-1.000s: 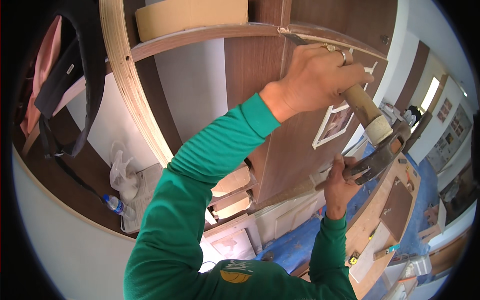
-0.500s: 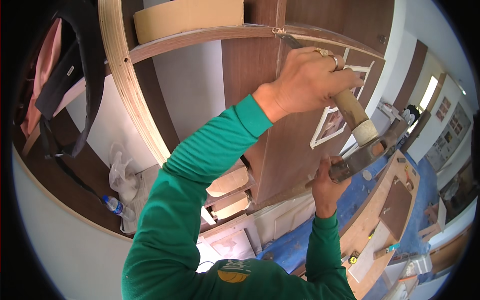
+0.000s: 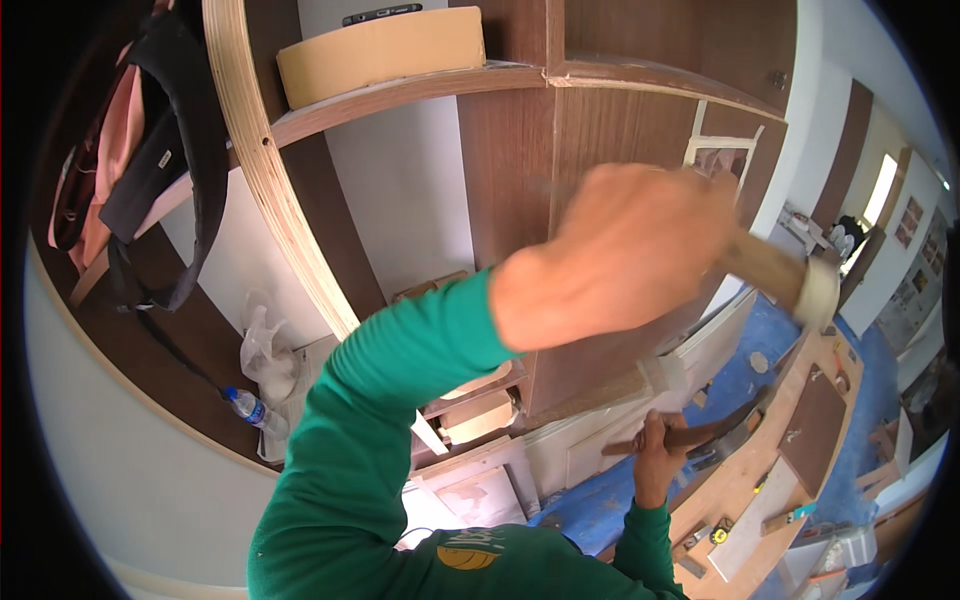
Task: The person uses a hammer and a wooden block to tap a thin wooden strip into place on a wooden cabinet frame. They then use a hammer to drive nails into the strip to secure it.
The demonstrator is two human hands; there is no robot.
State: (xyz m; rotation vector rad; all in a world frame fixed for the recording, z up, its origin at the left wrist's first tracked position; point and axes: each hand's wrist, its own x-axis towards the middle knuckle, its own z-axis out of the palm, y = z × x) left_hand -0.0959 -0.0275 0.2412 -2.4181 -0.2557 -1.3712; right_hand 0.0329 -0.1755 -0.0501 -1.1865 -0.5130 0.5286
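My left hand [image 3: 630, 250], blurred by motion, is closed around the wooden handle of a chisel [image 3: 768, 268]. A pale band circles the handle's butt end, which points right. The chisel's blade is smeared and mostly hidden by the hand. Lower down, my right hand [image 3: 656, 460] grips a hammer [image 3: 692, 437] by its brown wooden handle, the metal head to the right. The hammer stands apart from the chisel. Behind my left hand rises a brown wood-grain cabinet [image 3: 505, 170], its shelf edge [image 3: 640, 80] rough and pale near the upright.
A cardboard box [image 3: 380, 55] with a black device on top sits on the shelf. Black and pink bags [image 3: 185, 150] hang at left above a water bottle [image 3: 250, 408]. At right, a long workbench [image 3: 690, 500] bears boards and a tape measure [image 3: 719, 535]; blue sheeting [image 3: 590, 500] covers the floor.
My left hand has drawn the chisel down and off the shelf edge, where its blade was. The hammer, earlier against the chisel's butt end, has dropped lower with my right hand.
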